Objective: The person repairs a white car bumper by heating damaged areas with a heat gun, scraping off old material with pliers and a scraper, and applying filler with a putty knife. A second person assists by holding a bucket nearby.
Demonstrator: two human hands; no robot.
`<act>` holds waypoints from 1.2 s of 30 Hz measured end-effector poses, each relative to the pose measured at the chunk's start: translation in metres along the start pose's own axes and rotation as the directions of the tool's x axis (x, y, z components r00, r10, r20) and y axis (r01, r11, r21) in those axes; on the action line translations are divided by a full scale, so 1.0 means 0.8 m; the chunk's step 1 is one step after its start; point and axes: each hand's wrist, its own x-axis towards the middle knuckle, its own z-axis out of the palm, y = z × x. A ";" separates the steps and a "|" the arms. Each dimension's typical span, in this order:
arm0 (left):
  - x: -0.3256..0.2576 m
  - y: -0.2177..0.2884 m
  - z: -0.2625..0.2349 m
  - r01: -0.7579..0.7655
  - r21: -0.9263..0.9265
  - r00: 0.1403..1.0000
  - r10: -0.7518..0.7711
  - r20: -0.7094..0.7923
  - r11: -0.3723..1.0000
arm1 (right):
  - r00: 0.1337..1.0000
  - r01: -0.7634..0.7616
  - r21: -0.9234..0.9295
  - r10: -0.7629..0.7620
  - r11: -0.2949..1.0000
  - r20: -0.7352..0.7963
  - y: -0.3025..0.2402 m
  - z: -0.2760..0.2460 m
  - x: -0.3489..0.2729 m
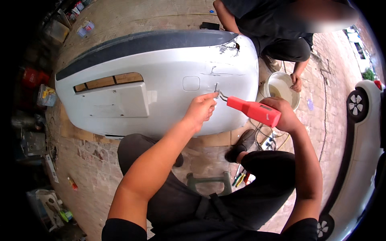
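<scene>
A white car bumper (167, 96) with a dark grey lower strip lies in front of me, scratched and cracked near its right end. My right hand (284, 112) is closed round the handle of a red hot stapler (253, 110). Its two bent metal prongs point left, just above the bumper's surface by a short crack. At the prong tips, my left hand (200, 110) is pinched, thumb and forefinger together. Whatever small piece sits between those fingers is too small to make out.
A co-worker (277, 44) crouches at the far right, one hand on a white bucket (296, 103). Cables and a power strip (268, 141) lie by my right foot. Pliers (241, 177) lie near a low green stool (209, 182). A white car (358, 148) stands at right.
</scene>
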 end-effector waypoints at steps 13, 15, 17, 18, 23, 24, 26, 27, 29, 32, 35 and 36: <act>0.011 -0.037 -0.024 0.094 -0.015 0.983 -0.095 -0.160 0.995 | 0.996 0.082 -0.201 -0.085 0.976 -0.007 0.011 0.019 0.042; 0.009 -0.037 -0.023 0.089 0.003 0.984 -0.088 -0.154 0.996 | 0.998 0.063 -0.190 -0.064 0.980 -0.001 0.016 0.022 0.043; 0.007 -0.038 -0.021 0.085 0.020 0.985 -0.081 -0.155 0.996 | 0.999 0.045 -0.190 -0.044 0.981 0.008 0.020 0.021 0.043; 0.007 -0.040 -0.020 0.084 0.028 0.984 -0.078 -0.160 0.996 | 0.999 0.036 -0.193 -0.034 0.981 0.013 0.021 0.021 0.043; 0.008 -0.050 -0.021 0.084 0.059 0.977 -0.070 -0.202 0.995 | 0.997 0.071 -0.247 -0.080 0.967 -0.025 0.013 0.020 0.045; 0.009 -0.052 -0.022 0.090 0.069 0.973 -0.073 -0.218 0.993 | 0.996 0.079 -0.261 -0.089 0.962 -0.024 0.012 0.021 0.047; 0.012 -0.054 -0.026 0.109 0.078 0.967 -0.088 -0.240 0.991 | 0.994 0.094 -0.285 -0.105 0.954 -0.025 0.013 0.019 0.047; 0.014 -0.055 -0.029 0.123 0.075 0.964 -0.101 -0.247 0.990 | 0.993 0.099 -0.292 -0.111 0.951 -0.025 0.013 0.018 0.047; 0.017 -0.054 -0.032 0.150 0.081 0.956 -0.124 -0.264 0.985 | 0.993 0.106 -0.293 -0.118 0.950 -0.025 0.014 0.017 0.047; 0.022 -0.051 -0.032 0.182 0.110 0.943 -0.142 -0.300 0.977 | 0.992 0.111 -0.274 -0.123 0.955 -0.025 0.016 0.016 0.046; 0.027 -0.052 -0.032 0.203 0.137 0.929 -0.146 -0.339 0.970 | 0.993 0.108 -0.267 -0.119 0.958 -0.026 0.016 0.016 0.046; 0.028 -0.051 -0.031 0.205 0.142 0.926 -0.145 -0.348 0.968 | 0.993 0.104 -0.271 -0.115 0.957 -0.026 0.016 0.016 0.045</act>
